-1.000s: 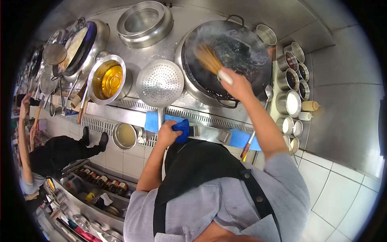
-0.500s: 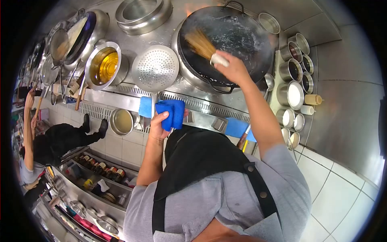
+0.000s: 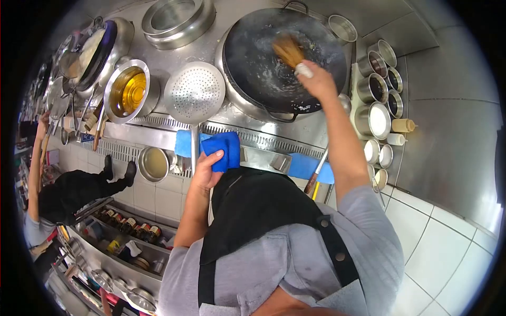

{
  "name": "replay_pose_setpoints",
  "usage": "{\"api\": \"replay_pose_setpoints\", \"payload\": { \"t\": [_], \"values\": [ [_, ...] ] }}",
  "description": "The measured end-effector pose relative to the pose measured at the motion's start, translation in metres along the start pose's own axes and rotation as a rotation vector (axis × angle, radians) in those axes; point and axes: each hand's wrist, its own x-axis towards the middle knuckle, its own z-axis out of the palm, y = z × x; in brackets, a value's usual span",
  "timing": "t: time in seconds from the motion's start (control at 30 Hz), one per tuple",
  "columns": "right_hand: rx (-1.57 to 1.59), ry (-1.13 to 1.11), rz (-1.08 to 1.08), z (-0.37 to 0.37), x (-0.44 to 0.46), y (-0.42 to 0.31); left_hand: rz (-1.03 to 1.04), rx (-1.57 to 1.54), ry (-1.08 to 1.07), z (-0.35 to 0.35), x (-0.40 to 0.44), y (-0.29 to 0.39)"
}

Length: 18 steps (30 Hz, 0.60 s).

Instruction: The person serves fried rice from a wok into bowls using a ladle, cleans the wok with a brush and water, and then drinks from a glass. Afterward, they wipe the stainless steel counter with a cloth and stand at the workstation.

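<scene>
My right hand (image 3: 318, 81) is closed round the white-wrapped handle of a bamboo wok brush (image 3: 288, 51). Its splayed bristles are down inside a large black wok (image 3: 250, 79), which holds wet, steaming liquid with pale bits near the close rim. In front of my apron, my left hand (image 3: 207, 169) grips a folded blue cloth (image 3: 221, 150), thumb on top. Beside that hand runs the metal handle of a perforated skimmer (image 3: 194, 92), whose bowl rests left of the wok; whether my fingers touch this handle I cannot tell.
A pot of yellow oil (image 3: 134, 94) stands left of the skimmer, metal rings (image 3: 178, 21) behind. Seasoning tins (image 3: 373, 120) and squeeze bottles (image 3: 403, 125) line the right. A ladle handle (image 3: 312, 181) leans at the counter edge. Another person (image 3: 68, 195) works at far left.
My right hand has swept the brush rightward across the wok. The blue cloth has shifted in my left hand, which stays near the skimmer handle. The whole view has slid slightly left.
</scene>
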Motion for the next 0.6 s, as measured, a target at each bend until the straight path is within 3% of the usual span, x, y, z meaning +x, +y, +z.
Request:
{"api": "replay_pose_setpoints", "payload": {
  "t": [0.07,0.17,0.27,0.33,0.4,0.47,0.6],
  "values": [
    [-0.186,-0.189,0.043,-0.006,-0.032,-0.041,-0.034,0.019,-0.057,0.008,-0.004,0.01],
    [-0.264,-0.293,0.003,-0.048,-0.057,-0.033,-0.01,0.024,0.077,-0.001,-0.021,0.006],
    [-0.265,-0.12,0.016,-0.039,-0.007,0.038,-0.044,-0.017,0.109,-0.02,-0.028,0.005],
    [-0.215,-0.057,0.1,-0.025,0.021,0.005,-0.038,-0.025,0.14,-0.018,-0.024,0.003],
    [0.047,-0.006,0.074,0.02,0.042,-0.018,-0.035,-0.001,0.146,-0.008,-0.02,0.006],
    [0.108,0.041,0.03,0.059,0.038,-0.05,-0.034,0.017,0.157,0.003,-0.014,0.008],
    [0.06,-0.137,-0.098,0.024,-0.024,-0.064,-0.079,0.044,0.096,0.003,-0.011,0.005]
  ]
}}
